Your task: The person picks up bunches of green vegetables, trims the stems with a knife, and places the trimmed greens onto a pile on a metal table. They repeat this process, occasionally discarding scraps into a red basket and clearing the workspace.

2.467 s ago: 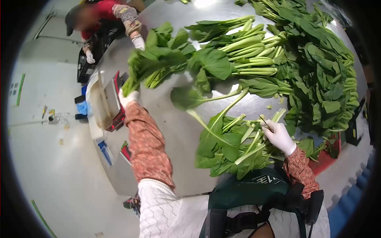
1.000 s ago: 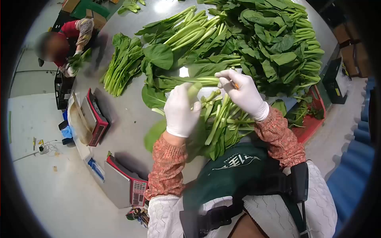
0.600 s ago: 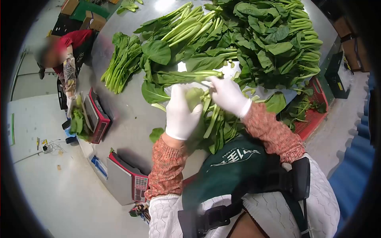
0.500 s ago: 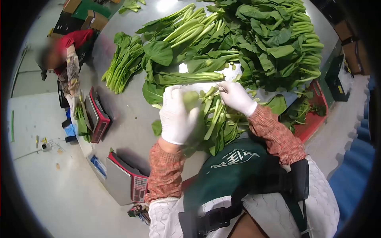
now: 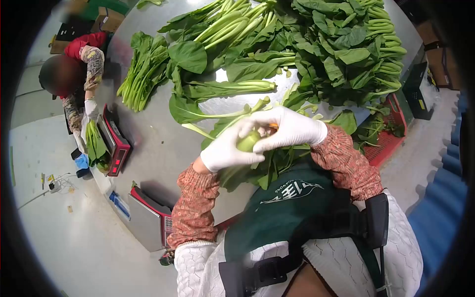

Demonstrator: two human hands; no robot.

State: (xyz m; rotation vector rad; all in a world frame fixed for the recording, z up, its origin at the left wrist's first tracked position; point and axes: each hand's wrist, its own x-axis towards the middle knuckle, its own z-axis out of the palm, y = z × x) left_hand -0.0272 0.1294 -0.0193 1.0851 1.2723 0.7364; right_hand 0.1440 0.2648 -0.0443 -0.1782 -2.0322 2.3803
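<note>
My left hand (image 5: 227, 150), in a white glove, is closed around the pale green base of a leafy green (image 5: 248, 141). Its leaves hang down toward my apron, partly hidden by the hands. My right hand (image 5: 287, 127), also gloved, meets the left at the stem base, thumb pressed near it. Between its curled fingers shows a bit of a small orange-handled tool (image 5: 272, 128); the rest is covered. Just beyond the hands, a single leafy green (image 5: 232, 88) lies on the metal table (image 5: 153, 131), with trimmed stem scraps around.
A large stack of leafy greens (image 5: 341, 54) fills the far right, with looser ones (image 5: 232, 24) beside it. A separate bunch (image 5: 143, 74) lies left. Two scales (image 5: 116, 141) (image 5: 153, 218) stand along the left edge, where a co-worker (image 5: 89, 59) handles greens. A red crate (image 5: 391, 133) sits right.
My hands have come together: the right moved left and down onto the stem base, the left tilted lower. The co-worker has leaned in, with a gloved hand now on the greens at the scale.
</note>
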